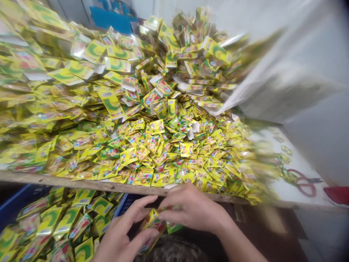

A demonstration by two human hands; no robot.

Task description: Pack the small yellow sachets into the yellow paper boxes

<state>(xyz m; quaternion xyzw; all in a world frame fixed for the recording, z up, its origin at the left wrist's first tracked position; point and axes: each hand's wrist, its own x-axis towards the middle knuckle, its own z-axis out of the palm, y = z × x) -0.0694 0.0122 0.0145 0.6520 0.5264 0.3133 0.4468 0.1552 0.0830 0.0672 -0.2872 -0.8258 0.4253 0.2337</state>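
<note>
In front of the table's edge, my left hand (128, 227) is closed around a small yellow and red box (152, 222), its thumb across the front. My right hand (191, 207) is at the box's upper end, fingers pinched on a small packet that is mostly hidden by them. A bit of green wrapper (173, 227) shows under the right fingers. Beyond both hands, small yellow packets (187, 149) with some green ones lie heaped on the table (109, 186).
Yellow boxes (110, 102) are piled behind the packets. A blue crate (16, 200) of filled boxes stands at lower left. Red-handled scissors (307, 183) and a red object (336, 194) lie at right. A white sheet (253, 76) hangs at upper right.
</note>
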